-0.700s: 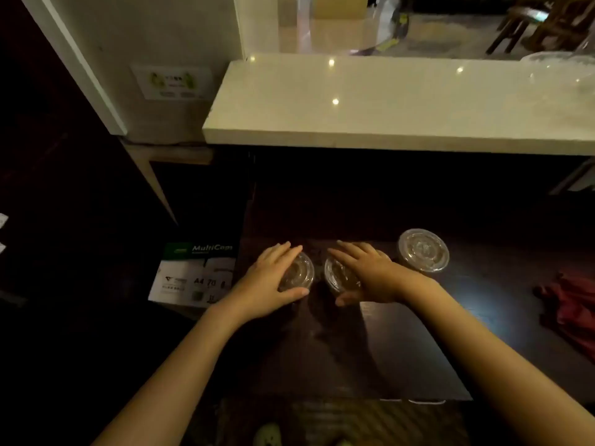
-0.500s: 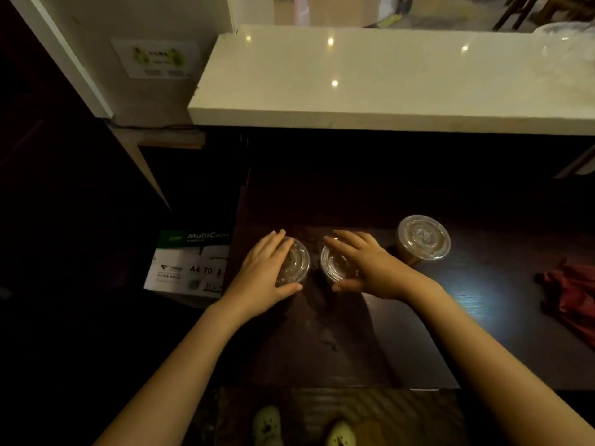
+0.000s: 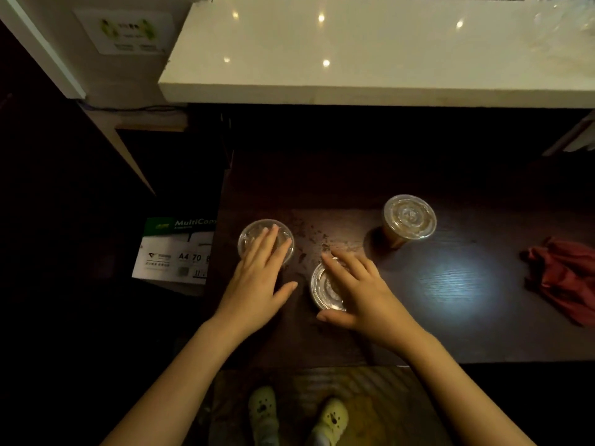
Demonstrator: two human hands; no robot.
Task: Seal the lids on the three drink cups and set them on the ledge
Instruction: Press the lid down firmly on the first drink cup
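Observation:
Three clear plastic cups with flat clear lids stand on the dark table (image 3: 450, 317). My left hand (image 3: 257, 284) lies flat on the lid of the left cup (image 3: 254, 233), fingers spread and thumb off to the side. My right hand (image 3: 360, 294) lies flat over the lid of the middle cup (image 3: 322, 289), with the thumb at the lid's near edge. Standing alone at the back right is the third cup (image 3: 409, 217), which holds a brown drink and has its lid on. The pale stone ledge (image 3: 354, 59) runs across the top, above and behind the table.
A crumpled red cloth (image 3: 563, 278) lies at the table's right edge. A box of A4 paper (image 3: 177, 252) sits on the floor to the left of the table. My feet in pale clogs (image 3: 264, 410) show below the table's near edge. A white wall post rises at left.
The view has tipped down and closer. The middle cup under my right hand now sits nearer to me than the left cup; before they stood side by side. Both hands stay on the lids.

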